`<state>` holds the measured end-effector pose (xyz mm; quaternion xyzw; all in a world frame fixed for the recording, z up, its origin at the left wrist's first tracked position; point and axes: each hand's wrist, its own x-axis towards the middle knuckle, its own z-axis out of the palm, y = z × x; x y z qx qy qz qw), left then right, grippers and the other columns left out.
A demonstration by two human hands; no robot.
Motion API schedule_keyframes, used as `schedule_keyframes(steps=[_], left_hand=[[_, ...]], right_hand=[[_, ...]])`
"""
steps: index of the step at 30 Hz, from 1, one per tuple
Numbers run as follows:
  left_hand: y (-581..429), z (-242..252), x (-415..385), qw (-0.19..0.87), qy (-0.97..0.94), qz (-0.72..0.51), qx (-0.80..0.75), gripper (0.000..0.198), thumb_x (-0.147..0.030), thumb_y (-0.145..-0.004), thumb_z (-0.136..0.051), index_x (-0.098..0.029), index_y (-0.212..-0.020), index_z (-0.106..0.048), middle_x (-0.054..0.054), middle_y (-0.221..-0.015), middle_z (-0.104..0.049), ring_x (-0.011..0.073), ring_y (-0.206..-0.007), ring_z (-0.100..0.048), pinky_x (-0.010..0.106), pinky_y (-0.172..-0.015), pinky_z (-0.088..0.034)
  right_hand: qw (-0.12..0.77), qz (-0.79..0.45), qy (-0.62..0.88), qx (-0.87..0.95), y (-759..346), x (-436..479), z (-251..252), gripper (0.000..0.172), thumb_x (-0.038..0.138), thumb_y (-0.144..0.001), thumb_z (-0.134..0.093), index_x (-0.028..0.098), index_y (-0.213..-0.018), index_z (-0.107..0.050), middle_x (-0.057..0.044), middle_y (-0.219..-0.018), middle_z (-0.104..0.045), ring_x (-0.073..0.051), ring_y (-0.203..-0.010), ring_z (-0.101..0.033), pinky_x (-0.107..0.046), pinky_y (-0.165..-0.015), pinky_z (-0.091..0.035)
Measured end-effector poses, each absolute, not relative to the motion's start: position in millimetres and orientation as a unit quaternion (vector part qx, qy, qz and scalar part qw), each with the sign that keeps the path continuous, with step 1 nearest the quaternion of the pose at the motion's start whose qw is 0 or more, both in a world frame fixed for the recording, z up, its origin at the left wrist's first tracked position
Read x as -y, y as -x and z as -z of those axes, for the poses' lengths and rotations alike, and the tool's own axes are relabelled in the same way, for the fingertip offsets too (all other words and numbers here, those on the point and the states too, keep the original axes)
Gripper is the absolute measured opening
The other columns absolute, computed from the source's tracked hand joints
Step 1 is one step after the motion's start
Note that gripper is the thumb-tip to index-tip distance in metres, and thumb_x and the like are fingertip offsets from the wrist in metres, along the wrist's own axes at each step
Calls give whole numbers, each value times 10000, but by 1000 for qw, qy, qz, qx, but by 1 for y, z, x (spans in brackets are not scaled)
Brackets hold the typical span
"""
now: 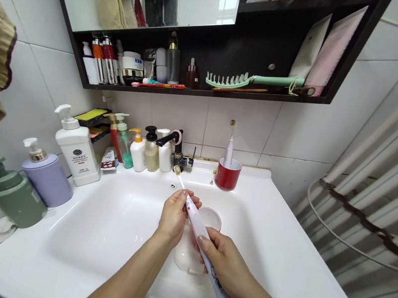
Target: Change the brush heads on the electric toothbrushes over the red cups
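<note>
An electric toothbrush [197,223] with a pale pink-to-lilac handle slants across the view above the sink [115,221], its head pointing up and left toward the faucet. My right hand [227,259] is wrapped round the lower handle. Higher up, my left hand [176,213] is closed on the neck, where the white brush head joins the handle. Partly hidden behind the toothbrush and my hands, a pinkish cup [213,216] stands in the basin, with a pale translucent dish or case [184,261] beside or under it.
On the counter's back edge stand a black faucet [179,151] and a red cup [227,175] with another electric toothbrush [229,149] in it. Several pump bottles [79,155] line the left side. Overhead is a dark shelf [267,54] holding a green hairbrush [232,80]. A curtain [383,198] hangs right.
</note>
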<state>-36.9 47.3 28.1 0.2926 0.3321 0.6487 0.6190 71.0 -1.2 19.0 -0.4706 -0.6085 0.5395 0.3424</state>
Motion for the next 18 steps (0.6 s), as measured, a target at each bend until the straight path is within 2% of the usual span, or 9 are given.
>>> schedule_keyframes(steps=[2,6,8,11,18], left_hand=[[36,-27,-47,618,-278,-658,-329,154,-287,-619,-481,-137,-643,-457,-17,-506,-523,86,-503,-518,248,-614,-385],[33,-28,-46,631,-245,-663,-320,133,-268,-616,-486,-142,-630,-445,-31,-498,-500,77,-488,-505,239,-594,-385],[33,-27,-46,634,-242,-665,-313,121,-256,-615,-486,-144,-629,-442,-32,-504,-497,75,-496,-505,235,-594,-384],[32,-26,-47,628,-247,-674,-301,114,-252,-617,-481,-145,-635,-444,-28,-510,-502,78,-514,-509,233,-607,-382],[31,-23,-48,630,-227,-675,-309,113,-248,-601,-494,-149,-620,-444,-36,-491,-482,73,-486,-489,232,-574,-382]], right_hand=[[344,-547,469,603,-71,2,-20,235,384,-690,-368,163,-618,-405,43,-502,-399,-58,-423,-375,-183,-404,-322],[317,-638,424,559,-70,2,-20,279,420,-711,-300,168,-620,-374,32,-544,-416,-52,-408,-371,-189,-387,-339],[322,-599,443,584,-71,1,-18,267,415,-705,-318,170,-621,-382,31,-542,-411,-57,-416,-371,-188,-382,-337],[346,-473,495,641,-71,0,-15,222,387,-682,-380,177,-616,-408,36,-500,-394,-71,-431,-369,-184,-377,-330],[313,-553,479,606,-69,4,-22,239,393,-700,-340,175,-602,-356,43,-501,-407,-50,-372,-379,-174,-344,-335]])
